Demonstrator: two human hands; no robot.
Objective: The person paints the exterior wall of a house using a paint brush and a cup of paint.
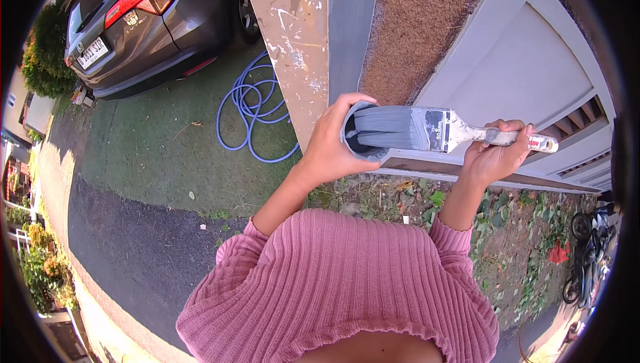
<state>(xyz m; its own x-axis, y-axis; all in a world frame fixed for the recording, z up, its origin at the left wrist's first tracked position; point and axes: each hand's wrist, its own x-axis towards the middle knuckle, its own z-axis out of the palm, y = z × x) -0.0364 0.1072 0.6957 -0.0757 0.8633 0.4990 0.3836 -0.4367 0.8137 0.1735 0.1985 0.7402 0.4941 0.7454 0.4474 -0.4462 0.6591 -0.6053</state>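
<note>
My left hand (333, 140) is wrapped round a small paint cup (347, 134), tilted so that its mouth faces right. Grey paint coats the cup's inside and rim. In my right hand (495, 153) is a wide paintbrush (460, 131), gripped by its pale, paint-stained handle. Its bristles are loaded with grey paint, and their tips reach into the cup's mouth. How much paint lies in the cup is hidden by the bristles. Beyond the cup stands a wall with a grey-painted strip (347, 30) beside a rough brown panel (417, 23).
A tan, paint-flecked wall face (290, 23) borders the grey strip. White panelled woodwork (527, 63) extends to the right. A coiled blue hose (248, 106) lies on the ground near a parked dark car (160, 30). Leafy soil (507, 230) and motorcycles (590, 256) are at the right.
</note>
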